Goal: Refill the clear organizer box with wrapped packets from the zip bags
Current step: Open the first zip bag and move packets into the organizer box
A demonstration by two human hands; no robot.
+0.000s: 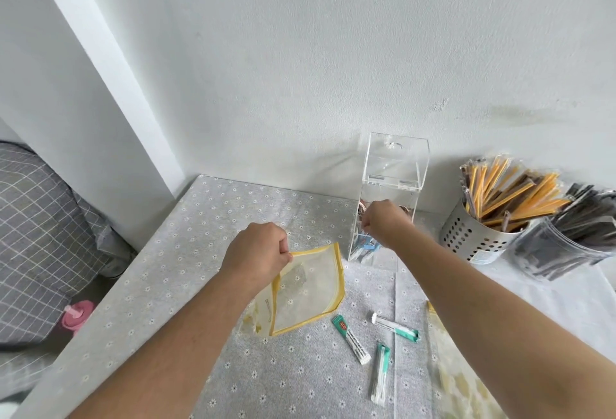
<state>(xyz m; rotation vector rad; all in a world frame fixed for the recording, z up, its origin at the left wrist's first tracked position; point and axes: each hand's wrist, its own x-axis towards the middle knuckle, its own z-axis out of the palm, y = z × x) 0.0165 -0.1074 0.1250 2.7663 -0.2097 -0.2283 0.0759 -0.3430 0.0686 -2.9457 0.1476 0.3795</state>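
The clear organizer box (393,165) stands at the back of the table by the wall, its lid tipped up, with several packets low inside it. My right hand (383,222) is in front of the box's open top with its fingers curled; whatever they hold is hidden. A yellow-edged zip bag (313,288) is lifted off the cloth by its top corner, which my left hand (256,252) pinches. Three white and green wrapped packets (350,340) lie loose on the table in front of the bag.
A second yellow zip bag (446,368) lies partly under my right forearm. At the right stand a perforated steel holder (473,238) full of yellow and brown sticks and a clear tub (560,245) of dark packets. Off the table's left edge are a pink bottle (78,315) and a checked cushion (33,235).
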